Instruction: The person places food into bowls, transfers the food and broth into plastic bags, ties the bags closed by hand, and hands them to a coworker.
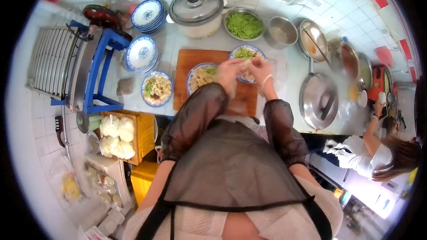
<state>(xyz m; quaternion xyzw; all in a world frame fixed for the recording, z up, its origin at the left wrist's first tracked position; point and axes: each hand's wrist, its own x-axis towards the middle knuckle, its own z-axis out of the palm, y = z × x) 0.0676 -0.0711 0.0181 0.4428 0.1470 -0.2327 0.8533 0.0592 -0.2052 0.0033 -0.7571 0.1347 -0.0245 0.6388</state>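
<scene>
Both my hands meet over a blue-rimmed bowl [243, 53] of greens and pale food at the right of a wooden cutting board [187, 58]. My left hand [229, 73] and my right hand [261, 72] have their fingers drawn together around something pale, too small to make out. A second filled bowl [202, 78] sits on the board, left of my left hand. Farther left, off the board, is a third bowl [157, 89] with noodles, greens and dark topping.
Behind the board stand a lidded pot [195, 11], a bowl of greens [243, 24] and a steel pot [281, 32]. Stacked bowls [141, 53] are at the left. A pan lid [318, 101] lies right. Another person [378, 153] works at far right.
</scene>
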